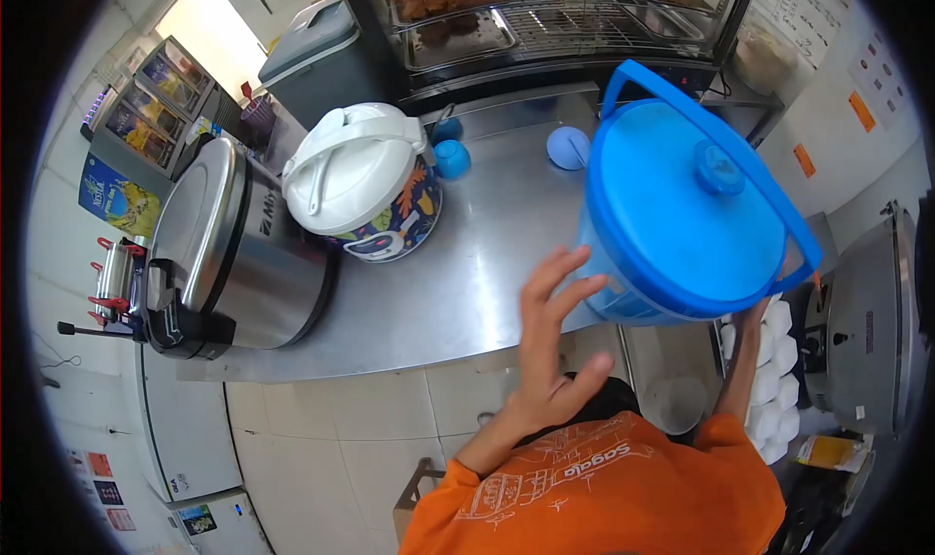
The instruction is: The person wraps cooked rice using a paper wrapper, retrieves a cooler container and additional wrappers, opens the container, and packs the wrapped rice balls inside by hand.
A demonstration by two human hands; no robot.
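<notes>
A large blue drink container [677, 214] with a lid, a round cap and an upright carry handle is at the right end of the steel counter. My left hand [555, 336] is raised at its left front side, fingers apart, holding nothing; I cannot tell whether the fingertips touch the container wall. My right forearm [744, 355] reaches up to the container's right side. The lid and rim hide most of my right hand, so its grip does not show.
On the steel counter [477, 292] stand a rice cooker [263, 263], a patterned jug with white lid [365, 180], a blue cup [452, 159] and a round lilac item [568, 148]. Behind is a food display cabinet [545, 34]. White cups [774, 380] are stacked at the right.
</notes>
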